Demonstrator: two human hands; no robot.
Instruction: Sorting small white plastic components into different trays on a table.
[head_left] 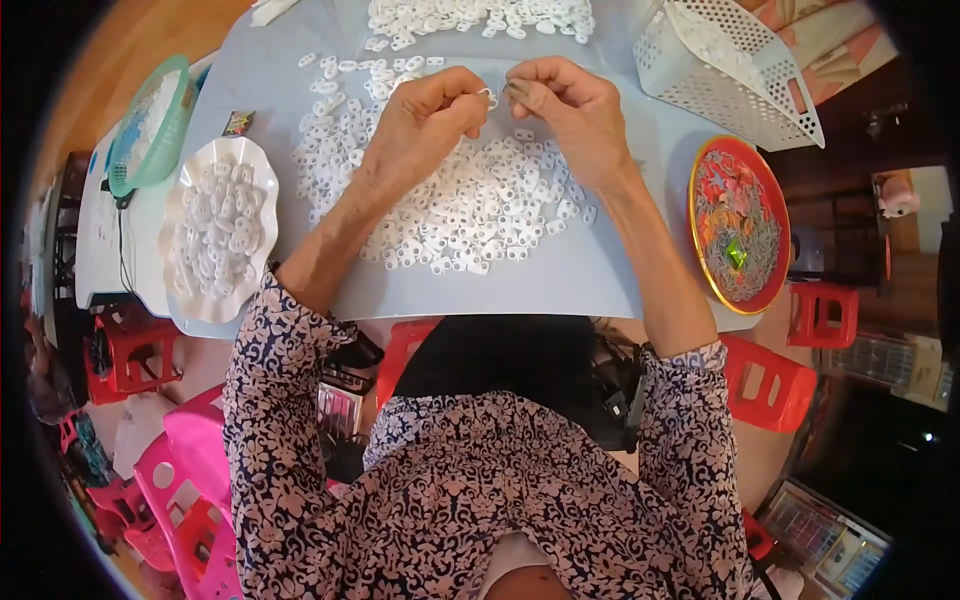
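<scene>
Two hands pinching, left hand (425, 115) on a small white ring (486, 94), right hand (570, 110) on something hidden; white pieces (470, 205) heaped beneath

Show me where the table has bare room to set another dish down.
Bare table lies along the near edge below the pile of white pieces, and between that pile and the red plate. Crowded: the centre under both hands, the far edge, and the left by the white scalloped dish.

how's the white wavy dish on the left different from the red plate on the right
The white wavy dish has a scalloped rim and holds white plastic pieces like those piled on the table. The red plate has a smooth round gold-edged rim and holds small thin, mostly grey bits with one green piece. Both lie flat on the table, neither touched by a hand.
</scene>
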